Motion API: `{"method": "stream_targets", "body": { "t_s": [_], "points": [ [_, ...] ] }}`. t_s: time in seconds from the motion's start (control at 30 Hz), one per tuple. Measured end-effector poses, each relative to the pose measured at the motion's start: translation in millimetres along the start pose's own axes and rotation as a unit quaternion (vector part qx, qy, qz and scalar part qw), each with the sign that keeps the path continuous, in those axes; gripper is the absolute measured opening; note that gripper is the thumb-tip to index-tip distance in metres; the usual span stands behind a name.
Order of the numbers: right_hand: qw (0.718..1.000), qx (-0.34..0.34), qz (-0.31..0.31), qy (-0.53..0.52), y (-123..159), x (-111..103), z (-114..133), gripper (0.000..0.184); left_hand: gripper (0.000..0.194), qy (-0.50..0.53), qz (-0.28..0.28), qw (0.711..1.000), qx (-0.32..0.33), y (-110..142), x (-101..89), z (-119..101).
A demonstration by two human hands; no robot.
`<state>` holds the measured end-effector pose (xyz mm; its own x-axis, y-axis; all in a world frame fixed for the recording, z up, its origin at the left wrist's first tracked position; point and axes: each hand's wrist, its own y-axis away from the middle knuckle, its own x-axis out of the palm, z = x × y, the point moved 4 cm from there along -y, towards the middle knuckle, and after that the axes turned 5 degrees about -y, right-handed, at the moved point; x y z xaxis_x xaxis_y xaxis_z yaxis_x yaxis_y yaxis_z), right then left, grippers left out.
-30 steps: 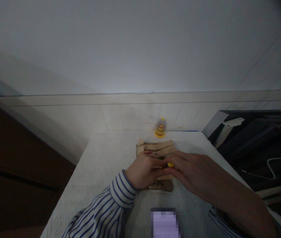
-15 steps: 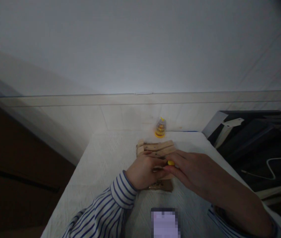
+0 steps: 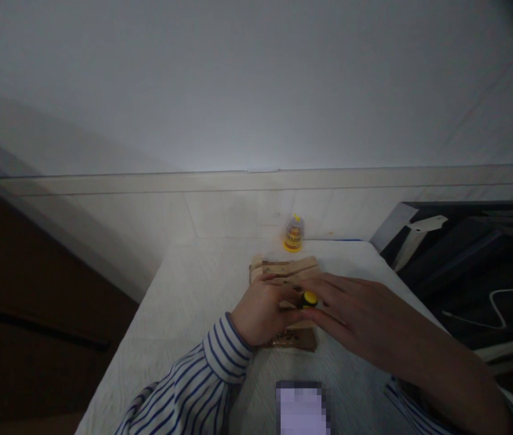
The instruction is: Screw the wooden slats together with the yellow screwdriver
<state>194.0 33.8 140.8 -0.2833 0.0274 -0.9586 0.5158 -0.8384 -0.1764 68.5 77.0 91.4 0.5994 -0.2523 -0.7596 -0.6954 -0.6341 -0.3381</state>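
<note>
A small screwdriver point(image 3: 310, 298) with a yellow and black handle stands over several pale wooden slats point(image 3: 304, 264); its tip is hidden. My right hand point(image 3: 351, 302) has thumb and fingers round the yellow top from the right. From the left, my left hand point(image 3: 265, 311) rests over the slats, thumb and forefinger closed about the handle's dark lower part. A darker brown wooden piece point(image 3: 301, 339) with dark markings shows below the hands. Small holes or screw heads dot the slats.
A clear-domed case with a yellow base point(image 3: 293, 234) stands at the table's back, near the wall. A phone with a blurred screen point(image 3: 302, 408) lies at the front. The table has a white cloth point(image 3: 183, 302). Dark panels point(image 3: 464, 260) and a white cable point(image 3: 494, 308) are on the right.
The screwdriver's yellow top and black part show more now. My right hand's fingers have shifted and turned slightly around it. My left hand has hardly moved.
</note>
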Motion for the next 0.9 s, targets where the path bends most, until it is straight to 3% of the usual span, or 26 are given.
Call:
{"method": "stream_targets", "body": {
  "t_s": [0.43,0.9],
  "points": [
    [0.998,-0.054,-0.018,0.005,-0.5,0.4,0.7,0.019,0.023,0.016,0.022,1.0,-0.001,-1.8,-0.5,-2.9],
    [0.999,0.008,0.016,0.049,-1.0,3.4,1.8,0.013,0.019,-0.024,0.085,0.996,0.014,-0.1,1.6,-2.5]
  ]
}}
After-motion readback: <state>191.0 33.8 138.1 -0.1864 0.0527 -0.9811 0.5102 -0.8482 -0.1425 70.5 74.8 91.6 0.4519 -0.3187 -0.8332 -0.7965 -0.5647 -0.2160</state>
